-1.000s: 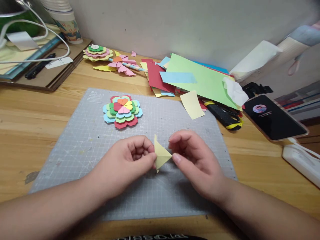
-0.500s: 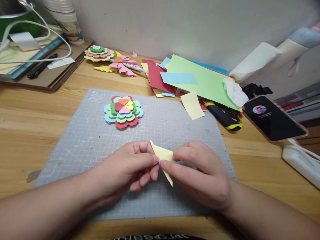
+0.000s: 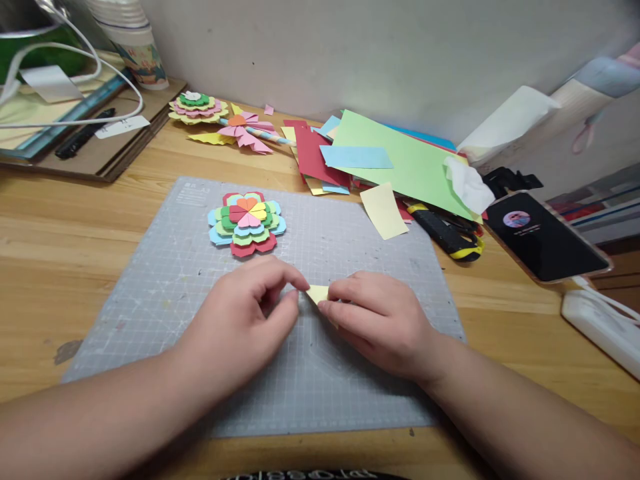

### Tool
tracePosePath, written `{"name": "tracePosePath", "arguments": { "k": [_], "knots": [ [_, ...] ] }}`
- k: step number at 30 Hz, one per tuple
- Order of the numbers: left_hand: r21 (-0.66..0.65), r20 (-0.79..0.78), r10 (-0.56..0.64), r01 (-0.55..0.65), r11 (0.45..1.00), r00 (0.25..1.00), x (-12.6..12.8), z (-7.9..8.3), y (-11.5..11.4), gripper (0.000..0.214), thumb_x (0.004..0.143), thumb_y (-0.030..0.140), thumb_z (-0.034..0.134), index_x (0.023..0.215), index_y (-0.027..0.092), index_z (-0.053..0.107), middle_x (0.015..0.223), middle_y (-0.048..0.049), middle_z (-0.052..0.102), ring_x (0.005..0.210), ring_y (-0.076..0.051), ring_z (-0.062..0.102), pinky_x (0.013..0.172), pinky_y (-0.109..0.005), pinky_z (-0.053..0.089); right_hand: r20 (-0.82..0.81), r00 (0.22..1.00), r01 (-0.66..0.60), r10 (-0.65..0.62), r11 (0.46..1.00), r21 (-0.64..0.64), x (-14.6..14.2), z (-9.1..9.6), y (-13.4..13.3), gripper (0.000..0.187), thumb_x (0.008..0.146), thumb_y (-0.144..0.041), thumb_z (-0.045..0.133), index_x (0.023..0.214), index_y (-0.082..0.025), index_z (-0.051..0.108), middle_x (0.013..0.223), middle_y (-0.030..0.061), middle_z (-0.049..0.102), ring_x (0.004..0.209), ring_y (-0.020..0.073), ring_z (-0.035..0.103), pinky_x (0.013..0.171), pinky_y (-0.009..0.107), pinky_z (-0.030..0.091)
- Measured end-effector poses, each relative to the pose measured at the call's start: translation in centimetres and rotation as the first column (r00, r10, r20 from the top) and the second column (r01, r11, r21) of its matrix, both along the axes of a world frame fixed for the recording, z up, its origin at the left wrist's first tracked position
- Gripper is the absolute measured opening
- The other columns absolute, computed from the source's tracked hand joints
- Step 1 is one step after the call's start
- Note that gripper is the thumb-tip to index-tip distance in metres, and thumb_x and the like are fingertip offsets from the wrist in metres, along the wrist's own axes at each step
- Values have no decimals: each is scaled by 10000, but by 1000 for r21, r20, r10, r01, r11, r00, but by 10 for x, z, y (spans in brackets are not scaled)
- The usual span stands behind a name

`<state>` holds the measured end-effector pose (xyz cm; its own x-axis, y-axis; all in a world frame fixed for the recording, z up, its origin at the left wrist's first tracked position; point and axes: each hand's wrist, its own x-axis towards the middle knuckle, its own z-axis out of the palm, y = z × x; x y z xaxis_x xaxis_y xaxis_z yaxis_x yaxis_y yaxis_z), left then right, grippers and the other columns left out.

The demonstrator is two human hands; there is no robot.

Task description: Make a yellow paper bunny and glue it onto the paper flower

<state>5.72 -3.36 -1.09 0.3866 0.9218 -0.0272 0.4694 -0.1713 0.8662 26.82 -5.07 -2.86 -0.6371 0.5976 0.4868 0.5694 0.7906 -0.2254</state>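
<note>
A small folded piece of pale yellow paper (image 3: 317,294) lies low over the grey cutting mat (image 3: 165,293), mostly covered by my fingers. My left hand (image 3: 245,320) pinches its left side with curled fingers. My right hand (image 3: 380,320) presses down on its right side, fingers closed over it. Only a small yellow corner shows between the two hands. A layered multicoloured paper flower (image 3: 247,223) lies on the mat just beyond my left hand.
Loose coloured sheets (image 3: 400,160) and a yellow slip (image 3: 384,210) lie at the mat's far right, beside a black-and-yellow tool (image 3: 447,233) and a phone (image 3: 545,237). More paper flowers (image 3: 195,107) sit at the back. Cardboard, cables and a cup (image 3: 140,57) stand far left.
The yellow paper was held up as an open triangle; both hands have lowered it onto the mat and closed over it, so much less of it shows.
</note>
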Motion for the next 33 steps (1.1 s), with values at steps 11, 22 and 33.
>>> {"name": "tracePosePath", "arguments": {
  "k": [11, 22, 33],
  "knots": [
    [127, -654, -297, 488, 863, 696, -3, 0, -9, 272, 889, 190, 461, 1010, 262, 694, 827, -44, 565, 766, -242, 562, 629, -367, 422, 303, 950, -26, 74, 987, -158, -1, 9, -3, 211, 950, -185, 495, 868, -152, 686, 820, 59, 673, 741, 195, 551, 617, 339, 364],
    [93, -599, -288, 422, 902, 747, -2, -1, -8, 318, 872, 166, 463, 1036, 282, 709, 819, -33, 590, 776, -233, 582, 656, -366, 433, -38, 954, 201, -296, 733, -650, -12, 4, -1, 121, 827, -108, 576, 769, -179, 655, 849, 32, 598, 812, 160, 569, 726, 307, 453],
    [247, -277, -238, 309, 918, 931, 0, -10, 5, 130, 847, 155, 557, 860, 190, 682, 879, -36, 581, 873, -195, 531, 776, -355, 397, -225, 909, 80, -350, 678, -731, -12, 10, 2, 127, 808, -129, 544, 703, -183, 591, 812, 24, 568, 763, 155, 560, 702, 312, 447]
  ]
}}
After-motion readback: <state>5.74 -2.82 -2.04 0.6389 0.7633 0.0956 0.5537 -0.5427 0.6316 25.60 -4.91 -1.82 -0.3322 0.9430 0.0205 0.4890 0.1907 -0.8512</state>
